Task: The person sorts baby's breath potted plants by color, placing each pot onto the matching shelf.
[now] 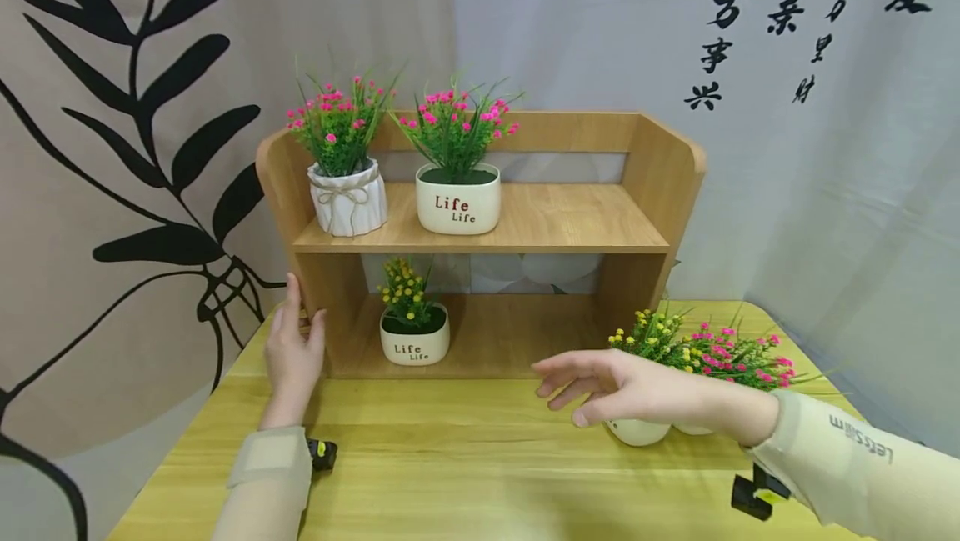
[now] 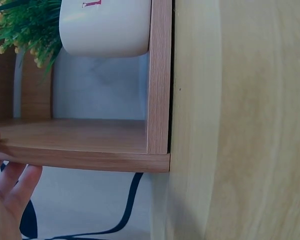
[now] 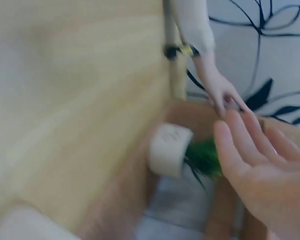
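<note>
Left hand (image 1: pixel 294 358): fingers grip side of shelf (image 1: pixel 570 220) | Right hand (image 1: pixel 611 383): fingers relaxed, empty, before shelf | Risk: lowered right forearm (image 1: pixel 723 403) could topple flowerpots (image 1: pixel 637 434) front-right of shelf

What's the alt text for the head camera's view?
A person's left hand grips the side of a wooden shelf holding three potted plants. The right hand hovers, open, near two more plants on the table.
</note>
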The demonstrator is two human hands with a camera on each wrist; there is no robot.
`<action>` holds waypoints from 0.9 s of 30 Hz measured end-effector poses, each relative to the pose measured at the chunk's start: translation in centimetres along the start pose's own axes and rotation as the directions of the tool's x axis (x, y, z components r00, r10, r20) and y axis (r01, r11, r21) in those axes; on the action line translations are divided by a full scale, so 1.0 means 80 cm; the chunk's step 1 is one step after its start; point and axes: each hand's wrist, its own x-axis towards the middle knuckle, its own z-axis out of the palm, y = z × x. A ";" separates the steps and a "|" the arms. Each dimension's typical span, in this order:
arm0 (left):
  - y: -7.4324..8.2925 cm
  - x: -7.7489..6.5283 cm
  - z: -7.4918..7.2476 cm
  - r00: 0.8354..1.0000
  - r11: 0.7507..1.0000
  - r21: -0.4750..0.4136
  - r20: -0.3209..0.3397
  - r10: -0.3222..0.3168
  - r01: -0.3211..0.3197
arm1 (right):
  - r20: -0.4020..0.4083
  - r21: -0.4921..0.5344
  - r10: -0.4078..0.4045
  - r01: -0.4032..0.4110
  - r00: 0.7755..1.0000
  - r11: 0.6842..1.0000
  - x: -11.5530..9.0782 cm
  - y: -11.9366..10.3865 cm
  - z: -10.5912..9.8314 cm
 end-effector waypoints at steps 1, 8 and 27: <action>0.000 -0.001 0.000 1.000 1.000 0.003 0.001 0.000 0.000 | -0.009 0.018 -0.016 0.017 1.000 1.000 -0.001 0.007 0.007; 0.003 -0.004 0.000 1.000 1.000 -0.003 -0.006 0.005 -0.005 | -0.097 0.104 -0.166 0.176 0.981 0.979 -0.013 0.059 0.039; 0.000 0.001 0.001 1.000 1.000 -0.008 -0.018 -0.008 0.008 | -0.509 -0.011 0.014 -0.022 0.861 1.000 -0.096 0.159 0.029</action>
